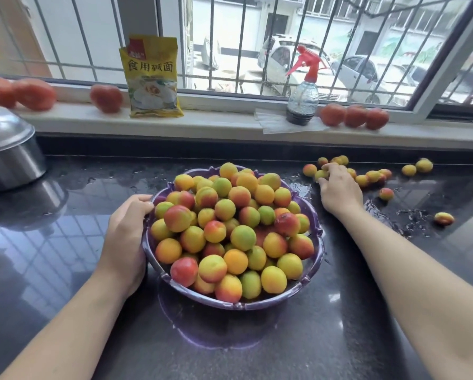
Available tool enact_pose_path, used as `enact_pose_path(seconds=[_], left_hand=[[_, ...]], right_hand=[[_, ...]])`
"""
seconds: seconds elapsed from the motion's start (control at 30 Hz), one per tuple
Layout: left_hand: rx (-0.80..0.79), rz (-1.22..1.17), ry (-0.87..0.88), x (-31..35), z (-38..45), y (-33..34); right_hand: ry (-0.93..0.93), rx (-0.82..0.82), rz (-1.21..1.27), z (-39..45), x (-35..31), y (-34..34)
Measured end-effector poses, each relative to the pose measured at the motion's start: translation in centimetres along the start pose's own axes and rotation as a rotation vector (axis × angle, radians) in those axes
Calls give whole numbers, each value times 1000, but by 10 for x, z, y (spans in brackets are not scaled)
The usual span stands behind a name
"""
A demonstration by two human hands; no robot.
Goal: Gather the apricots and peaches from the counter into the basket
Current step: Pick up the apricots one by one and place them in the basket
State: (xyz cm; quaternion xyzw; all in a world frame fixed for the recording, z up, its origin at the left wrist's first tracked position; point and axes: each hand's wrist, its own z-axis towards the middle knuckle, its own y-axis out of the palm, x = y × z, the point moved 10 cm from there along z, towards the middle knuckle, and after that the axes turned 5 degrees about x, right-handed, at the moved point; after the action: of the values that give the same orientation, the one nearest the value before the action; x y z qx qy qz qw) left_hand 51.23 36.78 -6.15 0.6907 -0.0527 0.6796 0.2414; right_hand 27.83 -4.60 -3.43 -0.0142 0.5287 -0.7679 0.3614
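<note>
Here, risk: the basket (316, 259) is heaped above its rim, so more fruit dropped on top could roll off onto the wet counter (65, 242) and away
Spill cause: a nudge from the left hand (127, 231) could tip the pile
Left hand: fingers curled over the basket's left rim, gripping it
Right hand (339, 190): fingers bent around 1 or 2 apricots (321, 175) by the counter's back edge
Loose fruit: scattered beside and right of those fingers, along the back edge, 2 nearer the right end
</note>
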Motion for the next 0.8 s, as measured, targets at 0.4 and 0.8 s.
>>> enact_pose_path(seconds=[0.4,0.8], left_hand=[[-23,-5,-31,-4,0,0],[-50,30,-32,-2,-1,2]], right_hand=[[57,-124,724,-17,-68,-65],[-504,-559,268,-55,-266,-51]])
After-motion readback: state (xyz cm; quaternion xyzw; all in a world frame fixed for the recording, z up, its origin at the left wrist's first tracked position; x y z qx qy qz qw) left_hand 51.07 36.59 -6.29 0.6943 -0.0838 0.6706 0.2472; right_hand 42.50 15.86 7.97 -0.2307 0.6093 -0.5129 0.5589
